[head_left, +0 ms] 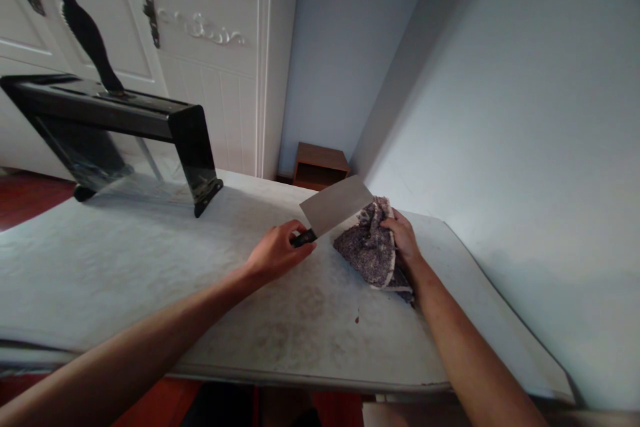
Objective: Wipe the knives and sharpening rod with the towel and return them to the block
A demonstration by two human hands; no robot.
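A cleaver (337,203) with a broad steel blade and a black handle is tilted above the table, its far end pointing up and to the right. Around its handle my left hand (280,250) is closed. My right hand (404,237) grips a bunched grey-purple cloth (367,250) with a pale edge. The cloth meets the far end of the blade, and its lower folds hang close to the tabletop. Some of the right fingers are hidden behind the cloth.
A black knife holder (185,127) with clear panels stands at the left on the white table (240,313), a black handle (90,40) sticking up from it. Beyond are a white wardrobe (210,80) and a small brown cabinet (323,157). A wall (540,147) borders the right side.
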